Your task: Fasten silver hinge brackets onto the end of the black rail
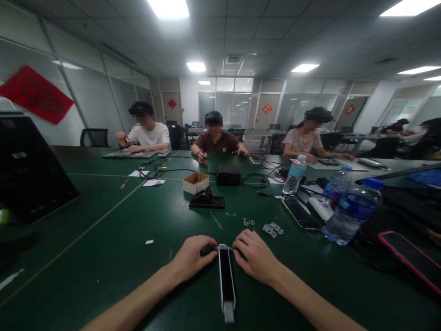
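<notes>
Pinching inward, the left hand (190,258) and right hand (255,256) close their fingertips on the top end of a black-and-silver bar (226,280) lying on the green workbench (103,257), just below small nuts (248,222) and metal brackets (273,230).

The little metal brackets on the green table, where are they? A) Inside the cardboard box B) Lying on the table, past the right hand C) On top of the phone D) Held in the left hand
B. The metal brackets lie on the green table, just past the right hand and not touching it.
</notes>
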Demonstrator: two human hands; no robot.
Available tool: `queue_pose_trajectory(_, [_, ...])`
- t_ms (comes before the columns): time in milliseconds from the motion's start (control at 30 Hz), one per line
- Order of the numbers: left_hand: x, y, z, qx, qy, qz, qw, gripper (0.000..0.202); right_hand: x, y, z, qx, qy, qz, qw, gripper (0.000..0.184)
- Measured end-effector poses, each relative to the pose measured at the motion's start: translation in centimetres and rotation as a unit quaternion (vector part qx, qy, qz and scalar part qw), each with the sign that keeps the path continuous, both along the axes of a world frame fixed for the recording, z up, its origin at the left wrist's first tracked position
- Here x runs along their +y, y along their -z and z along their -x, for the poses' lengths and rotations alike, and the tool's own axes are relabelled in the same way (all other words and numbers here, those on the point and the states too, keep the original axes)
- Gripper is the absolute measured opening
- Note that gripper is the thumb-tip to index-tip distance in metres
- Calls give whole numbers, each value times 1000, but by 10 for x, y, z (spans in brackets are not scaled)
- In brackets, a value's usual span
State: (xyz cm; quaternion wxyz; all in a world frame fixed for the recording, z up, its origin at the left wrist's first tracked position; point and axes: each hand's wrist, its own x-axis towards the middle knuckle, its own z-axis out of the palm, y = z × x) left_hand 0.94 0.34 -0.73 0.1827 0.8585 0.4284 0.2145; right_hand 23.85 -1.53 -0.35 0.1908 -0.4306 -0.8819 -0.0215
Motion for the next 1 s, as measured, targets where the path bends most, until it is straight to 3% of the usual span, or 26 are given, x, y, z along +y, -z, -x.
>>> queue_pose_trajectory(333, [5,11,3,2,3,-5,1000,16,1,-3,1,-3,-2,-3,1000,12])
queue_pose_trajectory(633, [0,0,0,20,0,-5,1000,17,0,-1,0,-4,3,7,1000,12])
queue_pose_trajectory(1000, [0,0,2,27,0,-2,1000,20,-1,-3,-1,-10,7,7,1000,12])
